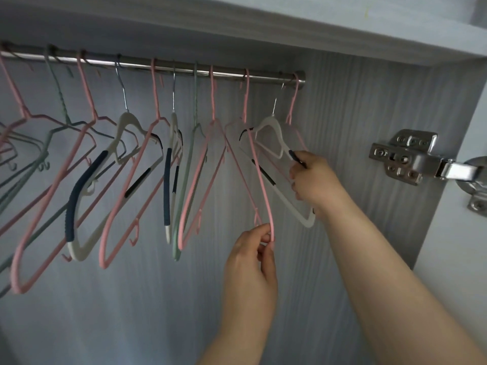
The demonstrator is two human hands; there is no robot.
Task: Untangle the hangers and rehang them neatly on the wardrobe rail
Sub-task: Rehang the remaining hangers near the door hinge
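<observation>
A metal wardrobe rail (184,67) runs from upper left to the right wall, with several pink, green and white hangers hooked on it. My left hand (250,256) pinches the lower corner of a pink wire hanger (259,177) that hangs near the rail's right end. My right hand (313,180) grips the dark-padded arm of a white plastic hanger (274,133) just to the right. That white hanger overlaps the pink one, and another pink hanger (293,101) hangs at the rail's very end.
A white hanger with a dark blue grip (79,196) and more pink and green hangers crowd the left and middle of the rail, some crossing each other. A metal door hinge (411,159) sits on the right side panel. The wardrobe's top panel (237,19) is close overhead.
</observation>
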